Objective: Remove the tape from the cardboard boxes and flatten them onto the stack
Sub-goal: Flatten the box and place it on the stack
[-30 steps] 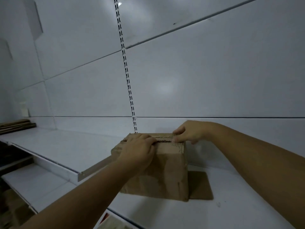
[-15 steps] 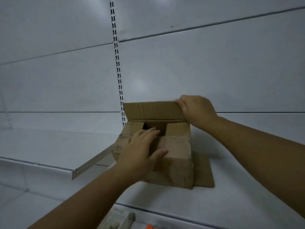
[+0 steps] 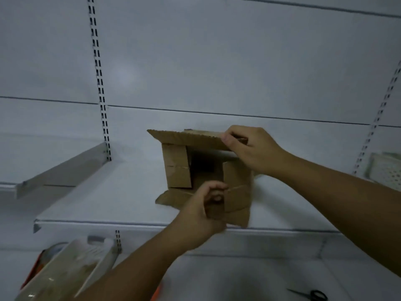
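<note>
The cardboard box point(image 3: 176, 170) lies open-mouthed on the shelf point(image 3: 108, 192). Our right hand point(image 3: 253, 148) pinches its upper flap point(image 3: 191, 140) at one o'clock; our left hand point(image 3: 204, 209) curls round the lower flap point(image 3: 237, 198) at six. Uneven pulling could tear a flap — or drag the box off the edge.

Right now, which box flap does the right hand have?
The long top flap, raised above the opening; the right hand pinches its edge. The left hand grips the lower flap; the short left flap is untouched.
</note>
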The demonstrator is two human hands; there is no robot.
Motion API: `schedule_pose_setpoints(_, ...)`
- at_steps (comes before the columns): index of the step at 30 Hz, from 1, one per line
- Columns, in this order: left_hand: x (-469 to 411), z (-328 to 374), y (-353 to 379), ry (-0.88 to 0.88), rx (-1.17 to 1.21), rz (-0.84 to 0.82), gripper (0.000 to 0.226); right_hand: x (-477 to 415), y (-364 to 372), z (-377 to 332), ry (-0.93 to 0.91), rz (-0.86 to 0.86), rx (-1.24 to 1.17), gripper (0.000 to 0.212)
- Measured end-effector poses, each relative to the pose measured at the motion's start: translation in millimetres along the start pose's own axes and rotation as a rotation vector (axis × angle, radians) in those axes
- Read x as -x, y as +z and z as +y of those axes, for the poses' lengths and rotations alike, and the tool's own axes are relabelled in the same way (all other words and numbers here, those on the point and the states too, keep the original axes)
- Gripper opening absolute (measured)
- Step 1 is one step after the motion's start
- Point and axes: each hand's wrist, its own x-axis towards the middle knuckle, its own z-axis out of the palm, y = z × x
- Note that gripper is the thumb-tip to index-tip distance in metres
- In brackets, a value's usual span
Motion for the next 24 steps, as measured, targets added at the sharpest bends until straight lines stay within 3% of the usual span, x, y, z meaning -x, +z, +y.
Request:
schedule_pose_setpoints(2, 1.6, 5.4, -3.7, 0.008, 0.114, -0.006, 0.058, 2.5, 4.3, 1.4, 0.077, -0.144, -0.059, 0.044)
schedule_pose_setpoints(5, 11.5, 16.5, -0.5, 0.042, -0.041, -0.189, 0.044, -6.0, 9.9, -0.7, 0.063, -0.139, -0.025, 0.04)
schedule_pose_setpoints(8, 16.6, 22.2, -6.4, 0.008, -0.179, -0.067, 0.028, -20.3, 10.8, -7.8, 0.08, -0.09, -0.039, 0.053)
schedule_pose_setpoints(12, -3.5, 17.2, -45.4, -0.026, -0.821, 0.237, 0.04, -33.3, 8.3, -3.9, 0.153, -0.119, -0.104, 0.055)
schedule_pose_setpoints(16, -28.0, 3.1, -77.4, -0.269, -1.239, 0.133, 0.066, -36.8, 9.0, 5.3, 0.174, -0.182, -0.119, 0.056)
schedule_pose_setpoints(18, -34.7, -0.2, -81.0, -0.32, -1.386, 0.1, 0.064, -37.2, 8.0, 8.5, 0.18, -0.212, -0.14, 0.061)
schedule_pose_setpoints(21, -29.2, -4.7, -97.4, -0.145, -1.503, 0.204, 0.033, -34.0, 9.2, 12.5, 0.152, -0.311, -0.132, 0.057)
schedule_pose_setpoints(24, 4.0, -11.5, -138.1, 0.102, -1.496, 0.195, 0.035, -31.2, 20.7, 12.5, 0.13, -0.457, -0.262, 0.061)
